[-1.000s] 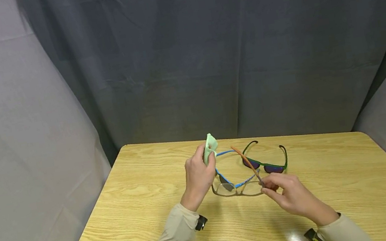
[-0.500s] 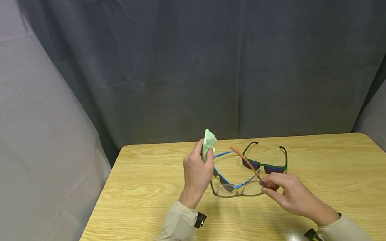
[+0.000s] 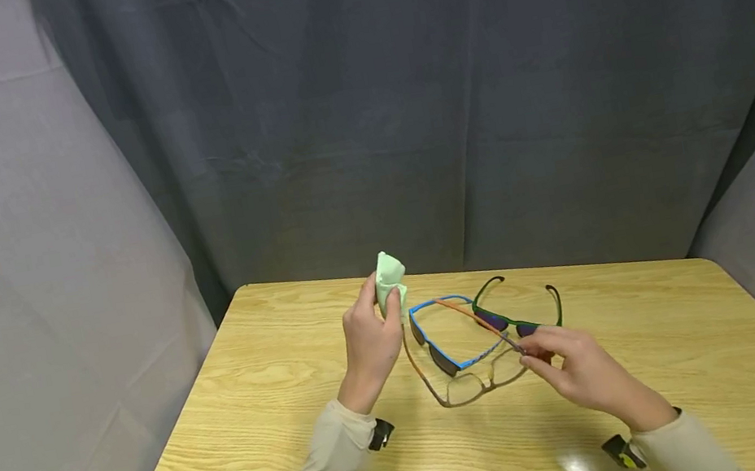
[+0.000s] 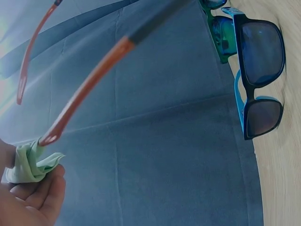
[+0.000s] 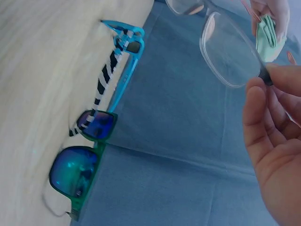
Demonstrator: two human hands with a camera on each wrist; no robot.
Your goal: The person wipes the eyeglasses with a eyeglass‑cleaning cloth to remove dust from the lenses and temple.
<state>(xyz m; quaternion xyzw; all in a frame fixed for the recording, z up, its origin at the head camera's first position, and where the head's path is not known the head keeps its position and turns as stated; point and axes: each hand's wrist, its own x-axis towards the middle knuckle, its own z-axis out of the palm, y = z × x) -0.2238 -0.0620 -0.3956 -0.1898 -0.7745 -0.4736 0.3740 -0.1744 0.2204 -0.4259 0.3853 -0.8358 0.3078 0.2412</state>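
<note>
Clear-framed eyeglasses (image 5: 230,52) with orange temples (image 4: 89,87) are held above the table. My right hand (image 3: 585,375) pinches them between thumb and fingers at the dark hinge corner. In my left hand (image 3: 370,344) is a folded light green cloth (image 3: 390,279), gripped between thumb and fingers. One temple tip meets the cloth in the left wrist view; whether it is held inside the folds cannot be told. Blue sunglasses (image 3: 445,360) lie on the table beneath the eyeglasses. Green sunglasses (image 5: 75,172) with mirrored lenses lie behind them, to the right.
The wooden table (image 3: 260,386) has its far edge against a dark grey curtain (image 3: 357,107). Lighter grey cloth walls (image 3: 22,283) stand at both sides. The blue sunglasses' striped temple (image 5: 101,84) reaches over the green pair.
My left hand has moved left with the cloth. The eyeglasses have turned and their front has come nearer, so the left temple now shows. My right hand has shifted slightly right, still pinching the hinge.
</note>
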